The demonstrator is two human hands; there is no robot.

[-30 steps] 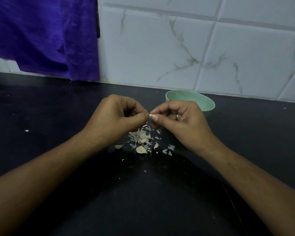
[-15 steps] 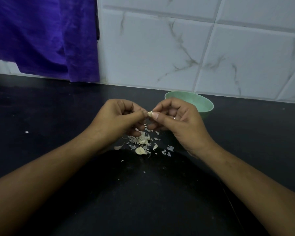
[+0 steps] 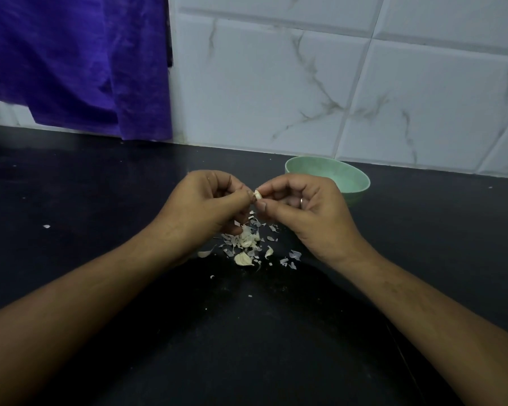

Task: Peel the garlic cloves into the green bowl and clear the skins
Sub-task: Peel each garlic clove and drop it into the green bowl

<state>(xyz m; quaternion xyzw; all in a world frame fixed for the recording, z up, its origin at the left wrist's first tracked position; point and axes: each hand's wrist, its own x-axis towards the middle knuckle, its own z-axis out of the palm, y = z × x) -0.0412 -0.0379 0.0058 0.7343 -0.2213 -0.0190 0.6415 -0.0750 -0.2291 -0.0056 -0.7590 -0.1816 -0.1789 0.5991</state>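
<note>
A small pale garlic clove (image 3: pixel 257 195) is pinched between the fingertips of both hands, a little above the black counter (image 3: pixel 100 200). My left hand (image 3: pixel 206 206) grips it from the left and my right hand (image 3: pixel 302 209), with a ring on one finger, from the right. Below the hands lies a pile of garlic skins and cloves (image 3: pixel 247 241), with one whole clove (image 3: pixel 243 259) at its front edge. The green bowl (image 3: pixel 335 174) stands just behind my right hand; its inside is partly hidden.
A white marble-tiled wall (image 3: pixel 335 92) runs along the back of the counter. A purple cloth (image 3: pixel 71 63) hangs at the back left, down to the counter. A stray skin flake (image 3: pixel 46 226) lies at the left.
Both hands have risen slightly with the clove and my right fingers have shifted on it; the skin pile below shows more.
</note>
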